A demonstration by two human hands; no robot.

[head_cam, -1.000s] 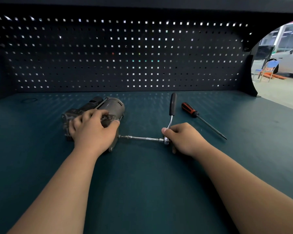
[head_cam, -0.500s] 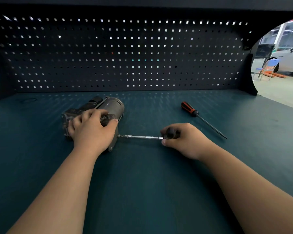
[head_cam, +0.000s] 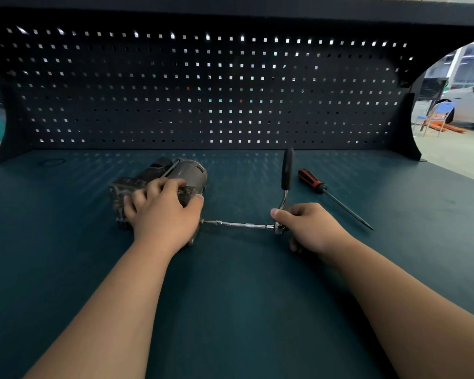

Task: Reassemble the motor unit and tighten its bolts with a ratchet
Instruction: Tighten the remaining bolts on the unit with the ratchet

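Looks put back together already; tightening under way, bolts left not countable from here. Motor [head_cam: 173, 184] lying on its side on the bench [head_cam: 230, 310], grey drum end beyond the left hand's fingertips, darker, grimy housing under the palm. Left hand [head_cam: 164, 214] clamped over the motor, fingers [head_cam: 159, 187] curled round the top. Right hand [head_cam: 309, 228] closed on the ratchet [head_cam: 281, 212] at its head, black grip standing up past the knuckles, long bar [head_cam: 236, 224] running from the thumb across to the motor's near end. Screwdriver [head_cam: 331, 195] lying idle beyond the right hand.
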